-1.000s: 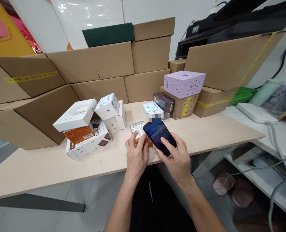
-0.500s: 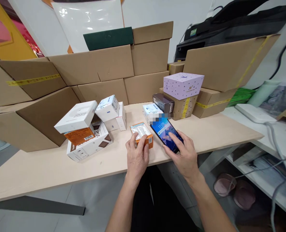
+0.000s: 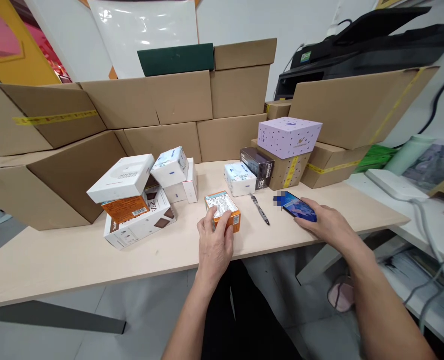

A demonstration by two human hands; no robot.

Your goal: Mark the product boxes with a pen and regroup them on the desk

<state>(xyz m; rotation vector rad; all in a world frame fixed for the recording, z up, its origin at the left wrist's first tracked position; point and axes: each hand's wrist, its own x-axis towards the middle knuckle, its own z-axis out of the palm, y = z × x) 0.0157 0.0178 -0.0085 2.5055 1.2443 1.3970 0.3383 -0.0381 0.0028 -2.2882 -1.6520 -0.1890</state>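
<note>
My left hand (image 3: 214, 244) grips a small orange box (image 3: 226, 204) with a white printed label on top, its fingers over the box's near part. Further right, my right hand (image 3: 325, 220) holds a smartphone (image 3: 300, 207) by its near end, low over the table and tilted, screen lit blue. Between the box and the phone lies a pen (image 3: 260, 210). Behind the pen sits a white and blue patterned packet (image 3: 240, 179), beside a dark box (image 3: 257, 165).
On the left are a white power bank box (image 3: 121, 176), an orange box (image 3: 126, 207) and a larger white box (image 3: 141, 227), stacked. White boxes (image 3: 169, 167) stand beside them. A lilac box (image 3: 289, 137) tops a carton at right. Cardboard cartons (image 3: 161, 142) wall the table's back.
My right hand has moved the phone to the right and lowered it towards the table, uncovering the pen. My left hand stays on the orange box.
</note>
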